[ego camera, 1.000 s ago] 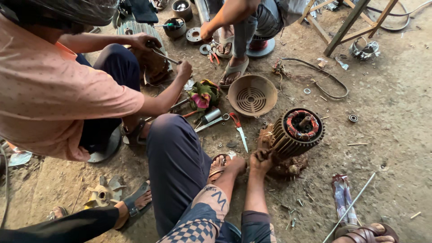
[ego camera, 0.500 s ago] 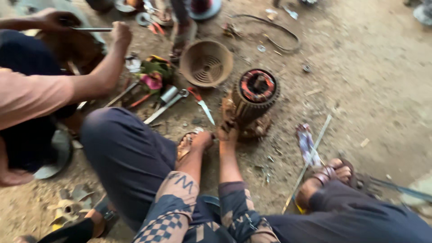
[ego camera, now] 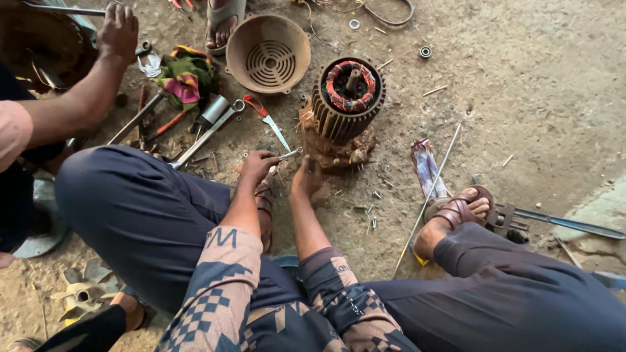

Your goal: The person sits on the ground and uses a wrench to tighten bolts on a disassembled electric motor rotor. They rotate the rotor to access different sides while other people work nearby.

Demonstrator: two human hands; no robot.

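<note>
- Bare dirt floor [ego camera: 521,85], upper right of frame: open passage.
- Centre: motor stator [ego camera: 345,98] blocks.
- Upper left: fan cover [ego camera: 267,45], wrenches [ego camera: 208,133], rag [ego camera: 186,75] crowd the ground.

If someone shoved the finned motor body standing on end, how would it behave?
The finned motor body looks like metal packed with copper windings, so probably heavy and stiff. It stands on an uneven, crumbly block, so it may tip, then roll on its round side.

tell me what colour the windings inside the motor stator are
Red and whitish windings ring the finned stator, seen in the head view.
</note>
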